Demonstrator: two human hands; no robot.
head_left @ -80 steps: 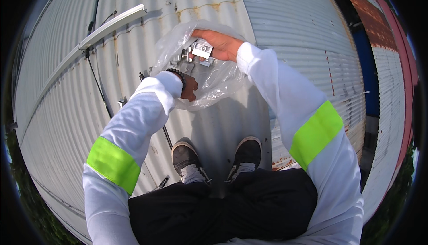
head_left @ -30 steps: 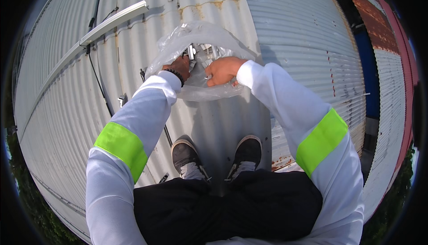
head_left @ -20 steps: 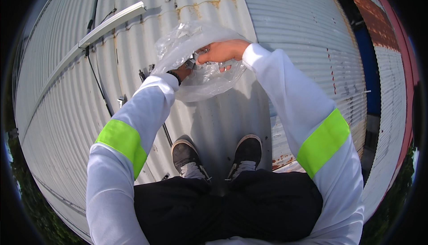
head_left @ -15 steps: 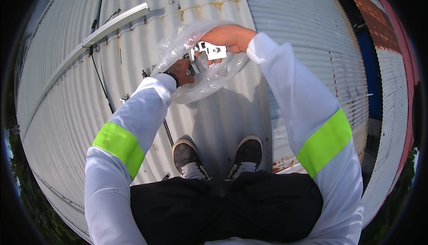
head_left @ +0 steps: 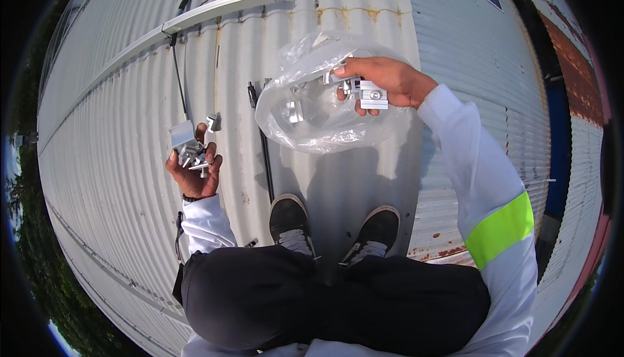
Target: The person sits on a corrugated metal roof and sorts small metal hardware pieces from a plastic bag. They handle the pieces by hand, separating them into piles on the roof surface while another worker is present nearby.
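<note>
My left hand [head_left: 200, 181] is out to the left, away from the bag, palm up and closed around several silver metal clamps [head_left: 188, 150]. Just beyond its fingertips a small metal clamp [head_left: 212, 122] lies on the roof. My right hand [head_left: 398, 81] grips a few more clamps with bolts, and the blocky end of one clamp [head_left: 374, 96] shows below the fingers. Those fingers are over the right side of a clear plastic bag [head_left: 305, 141], which spreads open in front of my feet. Inside the bag another metal piece [head_left: 295, 111] can be seen through the film.
Corrugated metal roofing [head_left: 130, 136] lies under everything. A long aluminium rail [head_left: 221, 11] runs across the upper left. Black cables [head_left: 265, 162] trail beside the bag and at the far left. My shoes [head_left: 289, 220] stand near the bag. A dark gap [head_left: 560, 136] parts the roofs at the right.
My left hand has come out of the bag and moved left, now carrying clamps. My right hand stays at the bag with clamps in it. The whole view has shifted somewhat.
</note>
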